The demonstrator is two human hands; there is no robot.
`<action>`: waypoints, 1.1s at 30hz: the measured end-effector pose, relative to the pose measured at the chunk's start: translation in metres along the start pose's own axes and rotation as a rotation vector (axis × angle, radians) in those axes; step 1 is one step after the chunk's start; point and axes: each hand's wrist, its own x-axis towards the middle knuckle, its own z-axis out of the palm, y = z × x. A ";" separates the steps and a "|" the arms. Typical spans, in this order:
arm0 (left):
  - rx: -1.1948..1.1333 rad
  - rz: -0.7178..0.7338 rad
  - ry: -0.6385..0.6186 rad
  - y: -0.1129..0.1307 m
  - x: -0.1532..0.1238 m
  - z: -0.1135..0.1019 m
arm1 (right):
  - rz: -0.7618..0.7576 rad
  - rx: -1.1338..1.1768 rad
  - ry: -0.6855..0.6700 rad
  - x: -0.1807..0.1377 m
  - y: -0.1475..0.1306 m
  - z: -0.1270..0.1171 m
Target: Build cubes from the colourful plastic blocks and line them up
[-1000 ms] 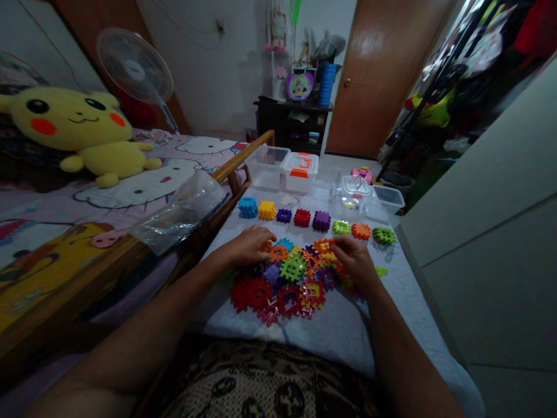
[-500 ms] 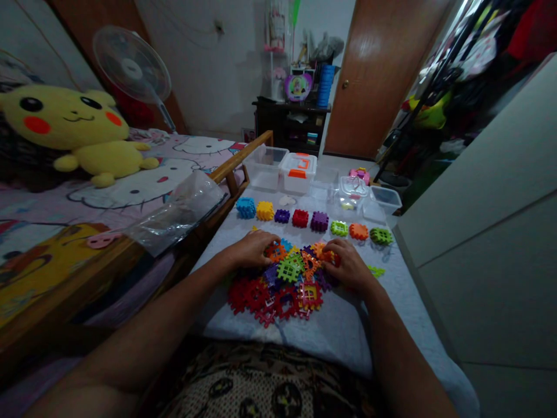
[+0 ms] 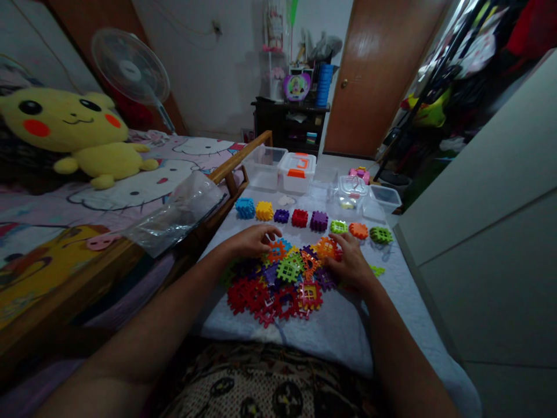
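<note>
A heap of interlocking plastic building tiles (image 3: 285, 302) in red, orange, green, purple and yellow lies on the cloth-covered table before me. My left hand (image 3: 256, 239) hovers at the heap's far left edge, thumb and fingers apart, beside an orange window tile (image 3: 277, 251). On the right side, my right hand (image 3: 348, 258) is open, its index finger and thumb spread around the near edge of another orange tile (image 3: 327, 248) without closing on it. A green tile (image 3: 290, 268) lies on top between the hands.
Behind the heap runs a row of sorted tile stacks, from a blue stack (image 3: 245, 208) to a dark green stack (image 3: 381, 235). Clear plastic boxes, one an orange-latched box (image 3: 297, 177), stand beyond. A wooden bed rail (image 3: 226, 171) borders the left; a pale cabinet (image 3: 487, 220) borders the right.
My left hand has lifted slightly off the orange tile, its fingers opening. My right hand's fingers have spread, uncovering more of the orange tile near them.
</note>
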 end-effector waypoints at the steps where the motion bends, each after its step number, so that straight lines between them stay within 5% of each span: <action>1: -0.024 -0.004 -0.003 0.001 0.001 -0.001 | 0.008 0.009 0.018 0.000 -0.002 -0.001; 10: -0.394 0.031 0.156 0.033 0.032 0.011 | -0.105 0.149 0.122 0.007 -0.037 0.000; 18: -0.385 0.134 0.061 0.054 0.051 0.041 | -0.178 0.196 -0.059 0.005 -0.042 0.006; 33: -0.611 0.079 0.058 0.056 0.041 0.048 | -0.154 0.096 -0.030 0.004 -0.040 0.014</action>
